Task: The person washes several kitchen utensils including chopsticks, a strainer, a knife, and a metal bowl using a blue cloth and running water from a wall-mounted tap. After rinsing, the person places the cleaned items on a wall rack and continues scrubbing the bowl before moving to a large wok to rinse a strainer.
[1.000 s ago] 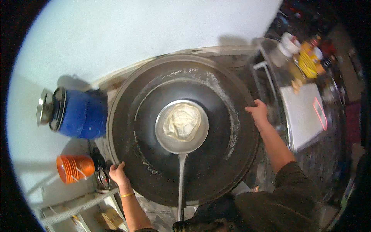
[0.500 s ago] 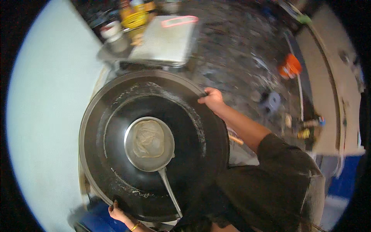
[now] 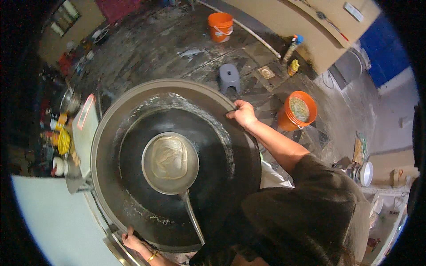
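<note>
A very large, dark wok (image 3: 213, 150) is held between my two hands, with whitish residue along its inner wall. My right hand (image 3: 244, 115) is closed on the far right part of the rim. At the near left, my left hand (image 3: 134, 240), with a gold bangle at the wrist, grips the opposite part of the rim; its lower fingers are hidden by the wok. Inside lies a metal ladle (image 3: 150, 174) with a wide round bowl and a long handle leaning toward my body. A translucent, wrinkled patch (image 3: 169, 157) shows in the ladle's bowl.
A grey stool (image 3: 229, 78) stands on the wet, dark floor beyond the wok. One orange bucket (image 3: 287, 120) with pale contents is near my right arm; another orange bucket (image 3: 220, 33) stands farther off. At left is a counter (image 3: 85, 144) with jars and a yellow coil (image 3: 64, 142).
My view and body have turned right, with the wok still in both hands. The counter has shifted to the left edge, and the stool and orange buckets now show more fully.
</note>
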Demonstrator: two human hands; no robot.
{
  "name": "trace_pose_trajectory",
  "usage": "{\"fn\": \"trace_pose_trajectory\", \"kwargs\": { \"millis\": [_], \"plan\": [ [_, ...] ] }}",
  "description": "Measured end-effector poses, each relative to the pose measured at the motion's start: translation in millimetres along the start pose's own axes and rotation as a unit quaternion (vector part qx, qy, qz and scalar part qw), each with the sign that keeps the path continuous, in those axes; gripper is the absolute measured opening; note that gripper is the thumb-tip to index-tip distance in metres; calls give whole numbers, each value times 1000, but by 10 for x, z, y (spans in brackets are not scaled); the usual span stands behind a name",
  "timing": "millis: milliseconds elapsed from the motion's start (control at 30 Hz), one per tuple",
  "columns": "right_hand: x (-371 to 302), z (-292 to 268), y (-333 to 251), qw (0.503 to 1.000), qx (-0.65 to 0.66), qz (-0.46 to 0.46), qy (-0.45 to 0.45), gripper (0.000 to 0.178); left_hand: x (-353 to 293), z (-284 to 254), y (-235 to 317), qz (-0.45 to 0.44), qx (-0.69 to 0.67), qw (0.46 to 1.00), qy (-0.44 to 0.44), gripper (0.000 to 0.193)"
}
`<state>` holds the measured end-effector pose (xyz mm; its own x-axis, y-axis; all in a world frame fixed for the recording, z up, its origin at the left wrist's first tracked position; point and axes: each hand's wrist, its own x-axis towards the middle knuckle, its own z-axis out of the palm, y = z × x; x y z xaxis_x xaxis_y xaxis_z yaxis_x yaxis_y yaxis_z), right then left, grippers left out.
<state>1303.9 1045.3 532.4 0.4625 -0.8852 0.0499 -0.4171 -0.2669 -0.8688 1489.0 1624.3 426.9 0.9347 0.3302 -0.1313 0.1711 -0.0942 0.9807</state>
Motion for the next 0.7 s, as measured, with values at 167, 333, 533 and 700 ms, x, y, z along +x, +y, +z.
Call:
{"fn": "trace_pose_trajectory", "kwargs": {
  "millis": [167, 333, 533, 700],
  "plan": [
    [-640, 373, -641, 998, 36, 49, 18, 28, 1148, -254, 305, -57, -36, 996, -59, 29],
    [-1069, 808, -990, 988, -21, 86, 125, 28, 2282, 196, 829, -4, -79, 977, -196, 21],
    [-1434, 1668, -1199, 959, 165, 143, 180, 24, 3749, 685, 1440, 50, 3, 963, -264, 16],
    [-1645, 2218, -1342, 938, 207, 147, 237, 25, 4414, 1000, 1763, 131, -25, 937, -323, 19]
  ]
}}
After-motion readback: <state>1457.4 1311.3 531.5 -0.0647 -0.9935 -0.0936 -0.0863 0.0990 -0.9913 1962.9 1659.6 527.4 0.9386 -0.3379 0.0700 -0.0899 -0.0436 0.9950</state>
